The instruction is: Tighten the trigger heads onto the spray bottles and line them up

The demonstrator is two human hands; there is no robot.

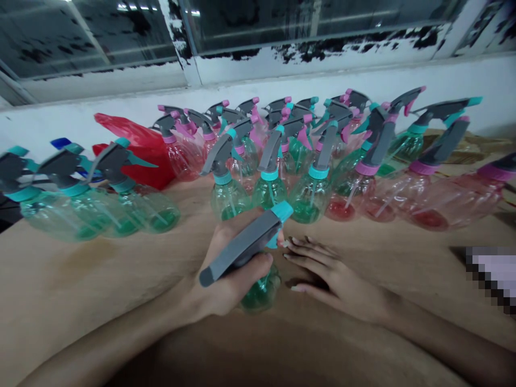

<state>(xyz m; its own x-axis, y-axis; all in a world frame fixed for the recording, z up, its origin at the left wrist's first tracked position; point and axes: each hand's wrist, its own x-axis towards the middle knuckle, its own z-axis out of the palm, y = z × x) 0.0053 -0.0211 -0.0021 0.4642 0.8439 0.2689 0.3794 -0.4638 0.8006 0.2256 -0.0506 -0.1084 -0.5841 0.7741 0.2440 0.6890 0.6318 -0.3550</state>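
My left hand (229,269) is wrapped round the neck of a green spray bottle (261,290), which has a grey trigger head and a turquoise nozzle. The nozzle points up and to the right. To the right of that bottle, my right hand (328,269) rests palm down on the wooden table (169,328), its fingers stretched out and holding nothing. Just beyond both hands stands another green spray bottle (271,188) with a turquoise collar, beside a similar green one (310,199).
Several green spray bottles (121,215) stand at the left. Red bottles (379,199) with pink collars line the right, with more rows behind. A red plastic bag (141,150) lies at the back left. A blurred-out pale object (494,274) is at the right edge. Windows rise behind.
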